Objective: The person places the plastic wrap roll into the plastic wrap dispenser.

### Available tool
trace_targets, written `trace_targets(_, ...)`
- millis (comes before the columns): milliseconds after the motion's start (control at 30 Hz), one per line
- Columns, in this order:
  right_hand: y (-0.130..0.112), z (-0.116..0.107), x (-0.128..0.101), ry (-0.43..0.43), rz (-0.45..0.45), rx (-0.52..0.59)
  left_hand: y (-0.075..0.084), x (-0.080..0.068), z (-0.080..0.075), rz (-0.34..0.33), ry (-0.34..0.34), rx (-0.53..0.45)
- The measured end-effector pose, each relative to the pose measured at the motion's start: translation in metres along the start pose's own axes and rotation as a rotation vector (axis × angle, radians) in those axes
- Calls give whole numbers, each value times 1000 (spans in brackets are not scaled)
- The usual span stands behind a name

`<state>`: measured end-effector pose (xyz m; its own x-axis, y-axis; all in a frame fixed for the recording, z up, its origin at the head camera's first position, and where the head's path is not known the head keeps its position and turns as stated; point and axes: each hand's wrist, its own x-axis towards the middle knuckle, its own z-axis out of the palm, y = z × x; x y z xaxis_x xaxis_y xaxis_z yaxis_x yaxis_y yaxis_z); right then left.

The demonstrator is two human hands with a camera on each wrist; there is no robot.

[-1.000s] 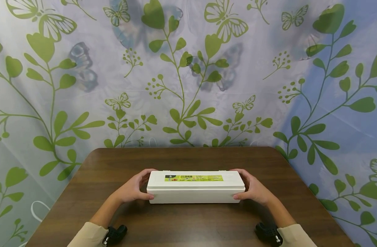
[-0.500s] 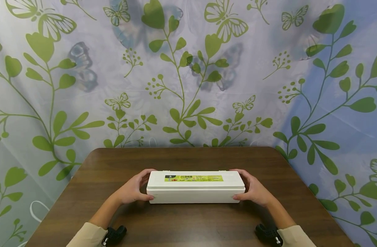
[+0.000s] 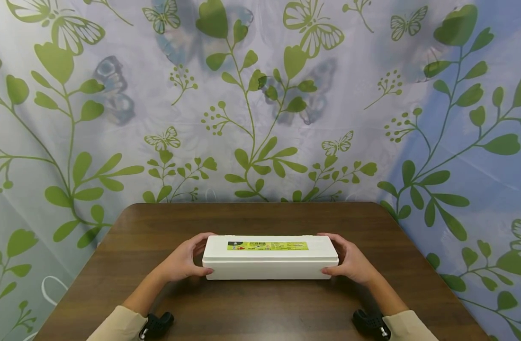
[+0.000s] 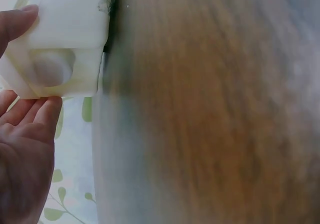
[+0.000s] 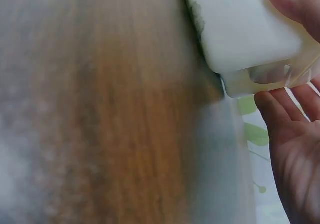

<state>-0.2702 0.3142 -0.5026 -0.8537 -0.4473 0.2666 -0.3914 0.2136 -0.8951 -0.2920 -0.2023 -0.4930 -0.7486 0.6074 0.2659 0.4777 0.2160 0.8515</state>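
Observation:
A long white lidded box (image 3: pixel 269 271) lies crosswise at the middle of the table, with a yellow-green printed label (image 3: pixel 267 246) on its lid. It looks like a cling film dispenser box. My left hand (image 3: pixel 184 259) grips its left end, thumb on the front face and fingers round the back. At the other end my right hand (image 3: pixel 351 260) holds it the same way. In the left wrist view, the box's end (image 4: pixel 80 71) shows a round recess between thumb and fingers. The right wrist view shows a similar recess in the box's right end (image 5: pixel 240 84).
The dark brown wooden table (image 3: pixel 260 312) has rounded far corners. Behind it hangs a pale curtain (image 3: pixel 260 118) printed with green leaves and butterflies. A black strap (image 3: pixel 157 325) sits on the left wrist, another black strap (image 3: pixel 371 324) on the right. A white cord loop (image 3: pixel 47 289) hangs at left.

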Motion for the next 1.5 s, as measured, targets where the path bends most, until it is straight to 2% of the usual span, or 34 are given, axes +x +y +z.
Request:
trace_targets(200, 1, -2, 0, -39, -17, 25, 3, 0, 1, -6, -1, -19)
trace_targets(333, 2, -3, 1, -62, -13, -1, 4, 1, 2, -12, -4, -4)
trace_targets(533, 3, -3, -1, -53, -31, -41, 1, 1, 2, -10, -17, 15)
trace_targets(1067, 6, -5, -1, -68, -15, -63, 4, 1, 3, -15, -57, -60)
trace_targets(1267, 5, -4, 0, -68, -11, -40, 5, -1, 2, -30, -46, -34)
trace_targets(1500, 6, -4, 0, -62, -41, -48, 3, 0, 1, -12, -40, 4)
